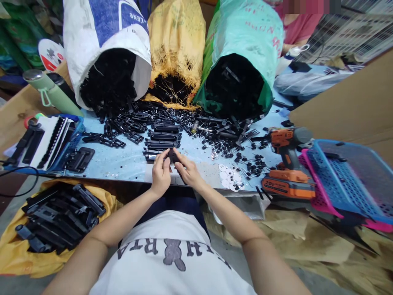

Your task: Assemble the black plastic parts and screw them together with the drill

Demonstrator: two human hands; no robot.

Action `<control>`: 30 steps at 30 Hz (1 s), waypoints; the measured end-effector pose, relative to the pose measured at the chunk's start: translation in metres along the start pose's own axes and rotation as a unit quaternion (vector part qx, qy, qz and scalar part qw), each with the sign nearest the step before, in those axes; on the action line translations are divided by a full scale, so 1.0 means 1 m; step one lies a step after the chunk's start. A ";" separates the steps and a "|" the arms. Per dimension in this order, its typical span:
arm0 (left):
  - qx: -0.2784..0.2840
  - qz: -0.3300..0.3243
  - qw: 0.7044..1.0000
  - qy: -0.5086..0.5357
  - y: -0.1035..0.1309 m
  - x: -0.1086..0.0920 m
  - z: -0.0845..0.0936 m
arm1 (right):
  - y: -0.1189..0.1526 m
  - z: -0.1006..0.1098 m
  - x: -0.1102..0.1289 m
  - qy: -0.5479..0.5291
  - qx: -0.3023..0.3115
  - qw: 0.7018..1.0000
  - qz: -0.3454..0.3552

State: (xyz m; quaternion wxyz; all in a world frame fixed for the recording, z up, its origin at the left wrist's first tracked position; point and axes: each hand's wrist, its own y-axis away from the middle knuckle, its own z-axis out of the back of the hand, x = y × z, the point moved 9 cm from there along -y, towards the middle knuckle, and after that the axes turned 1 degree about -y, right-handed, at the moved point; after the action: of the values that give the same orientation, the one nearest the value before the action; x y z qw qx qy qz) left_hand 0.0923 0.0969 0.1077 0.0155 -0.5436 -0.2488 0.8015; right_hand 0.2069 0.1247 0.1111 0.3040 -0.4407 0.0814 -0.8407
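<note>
Both hands meet at the front edge of the blue table (101,157). My left hand (161,172) is closed on the left side of a small black plastic part (172,155). From the right, my right hand (188,170) grips the same part, its fingertips nearly touching those of the left. Just beyond the hands lies a stack of long black pieces (162,135) in rows. Round white discs (230,177) lie right of the hands, near black-headed screws (251,166). A screwdriver (201,128) rests among the loose black parts.
Three sacks of black parts, white (73,49), yellow (176,37) and green (245,37), line the back. An orange drill (287,180) and blue basket (353,180) stand right. A yellow bag (12,250) of black pieces sits lower left. Behind, a person in pink (302,30) is partly visible.
</note>
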 end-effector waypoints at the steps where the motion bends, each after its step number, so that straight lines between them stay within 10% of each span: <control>1: -0.003 0.043 0.999 -0.003 0.007 0.015 0.001 | -0.010 -0.002 -0.013 0.035 0.040 0.999 -0.005; 4: 0.018 0.072 0.991 -0.109 0.026 0.034 0.008 | -0.053 0.033 -0.069 0.216 0.049 0.973 -0.058; 10: 0.302 -0.216 0.865 -0.338 0.033 0.006 -0.048 | -0.131 0.123 -0.159 0.494 0.069 0.847 -0.184; 14: 0.372 -0.232 0.802 -0.406 0.021 0.023 -0.067 | -0.123 0.110 -0.129 0.511 0.103 0.850 -0.071; 20: 0.384 -0.200 0.810 -0.396 0.009 0.046 -0.062 | 0.010 0.028 -0.076 0.409 0.302 0.841 0.184; 24: 0.377 -0.179 0.829 -0.371 -0.005 0.055 -0.065 | 0.032 0.036 -0.094 0.411 0.211 0.887 -0.014; 30: 0.380 -0.200 0.822 -0.374 -0.001 0.052 -0.064 | 0.028 0.046 -0.112 0.406 0.176 0.856 -0.269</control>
State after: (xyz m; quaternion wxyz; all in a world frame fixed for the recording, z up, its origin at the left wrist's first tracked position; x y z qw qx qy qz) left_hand 0.1274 0.1376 0.0451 0.2866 -0.0912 -0.0144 0.9536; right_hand 0.3038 0.1735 0.0498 0.0789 -0.0041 -0.0736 -0.9942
